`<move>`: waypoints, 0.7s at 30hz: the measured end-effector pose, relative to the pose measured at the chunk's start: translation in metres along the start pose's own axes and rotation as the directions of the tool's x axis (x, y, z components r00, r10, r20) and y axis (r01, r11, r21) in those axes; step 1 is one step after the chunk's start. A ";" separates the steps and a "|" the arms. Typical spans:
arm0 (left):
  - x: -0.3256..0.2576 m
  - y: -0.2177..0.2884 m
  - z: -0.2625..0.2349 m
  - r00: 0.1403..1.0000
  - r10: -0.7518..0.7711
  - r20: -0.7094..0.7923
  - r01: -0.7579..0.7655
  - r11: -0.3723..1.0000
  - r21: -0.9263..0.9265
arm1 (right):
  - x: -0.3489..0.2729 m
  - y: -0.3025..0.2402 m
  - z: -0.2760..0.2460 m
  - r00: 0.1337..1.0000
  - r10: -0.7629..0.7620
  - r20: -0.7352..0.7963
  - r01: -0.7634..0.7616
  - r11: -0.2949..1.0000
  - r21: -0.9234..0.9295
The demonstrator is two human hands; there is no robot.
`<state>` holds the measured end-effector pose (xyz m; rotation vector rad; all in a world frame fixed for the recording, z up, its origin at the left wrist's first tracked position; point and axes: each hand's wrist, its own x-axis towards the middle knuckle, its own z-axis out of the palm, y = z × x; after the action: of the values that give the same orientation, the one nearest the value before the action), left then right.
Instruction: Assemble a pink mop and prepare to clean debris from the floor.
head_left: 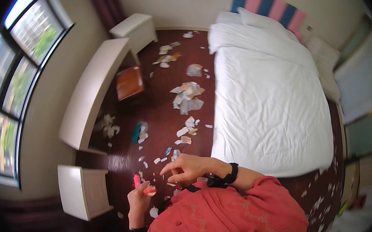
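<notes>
My left hand (138,198) is closed round a bright pink-red object (137,180). One end pokes up above the fist and another red part shows beside the thumb; its exact kind is hidden by the fingers. To the right of it, my right hand (185,167) reaches across in front of my body. Its fingers are stretched out and apart, pointing left, and nothing shows in them. Scraps of paper (157,161) lie on the dark red floor just beyond both hands. A clear plastic piece (176,153) lies right behind my right hand.
A bed (268,108) with white bedding stands on the right. Along the left are a long white desk (92,93), a brown stool (129,82) and white cabinets (74,191). Piles of paper litter (187,97) and a teal item (136,133) lie between them.
</notes>
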<state>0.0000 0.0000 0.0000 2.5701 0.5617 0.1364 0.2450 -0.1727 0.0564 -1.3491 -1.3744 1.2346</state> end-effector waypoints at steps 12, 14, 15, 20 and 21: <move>0.130 0.085 -0.035 0.512 0.690 0.512 -0.356 0.713 -0.604 | -0.086 0.063 0.101 0.604 0.343 -0.719 -0.443 0.895 0.054; 0.132 0.108 -0.037 0.392 0.729 0.561 -0.354 0.683 -0.639 | -0.081 0.056 0.122 0.561 0.327 -0.761 -0.481 0.876 0.022; 0.130 0.122 -0.040 0.318 0.737 0.597 -0.335 0.676 -0.656 | -0.081 0.047 0.132 0.548 0.260 -0.795 -0.460 0.888 -0.026; 0.123 0.184 -0.018 -0.061 0.859 0.508 -0.365 0.455 -0.812 | -0.110 0.046 0.167 0.391 0.139 -0.910 -0.489 0.869 -0.078; 0.120 0.193 -0.014 -0.077 0.858 0.508 -0.377 0.447 -0.811 | -0.118 0.060 0.176 0.376 0.128 -0.918 -0.490 0.868 -0.079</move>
<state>0.1773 -0.0965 0.1063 1.6779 -1.1586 -0.8071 0.0928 -0.3102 -0.0244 -2.1608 -0.5186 0.2518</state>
